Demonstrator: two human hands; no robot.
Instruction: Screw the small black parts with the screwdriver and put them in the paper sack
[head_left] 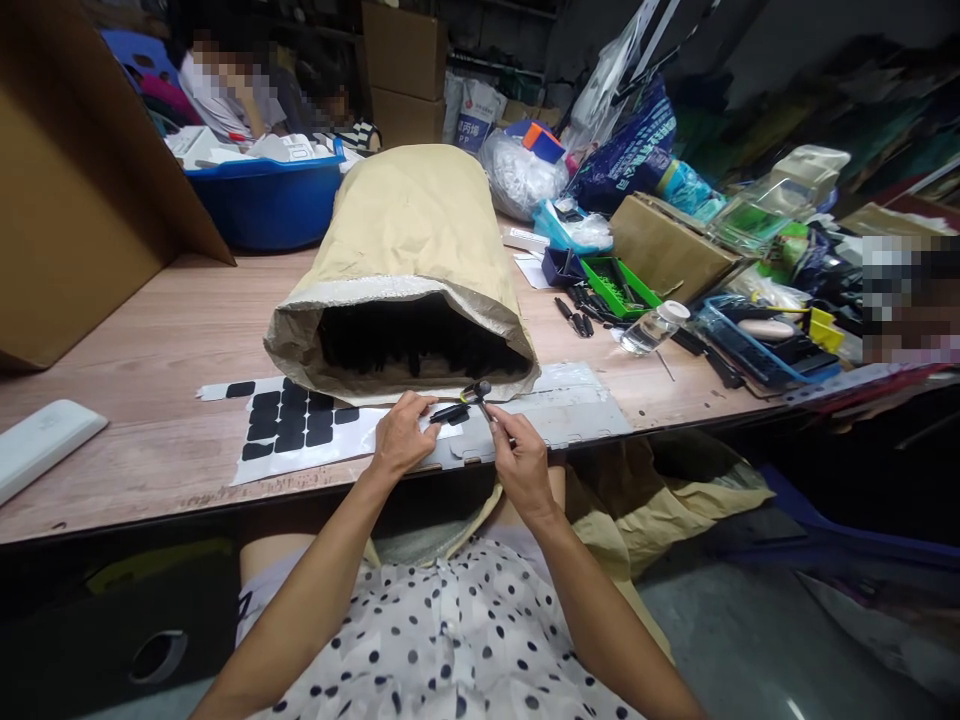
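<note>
With the left hand (405,435) partly curled, fingertips at the black part (450,414) on the grey board (574,402), and the right hand (519,455) closed around the small hammer (475,391), you appear to be at the tapping step, which calls for steadying the part.

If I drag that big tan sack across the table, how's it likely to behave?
The sack would probably flex rather than stay stiff, since its rim sags and creases. It may feel heavy, given how broadly it bulges. Anything loose inside could slide out, because it lies with its open end facing you.
</note>
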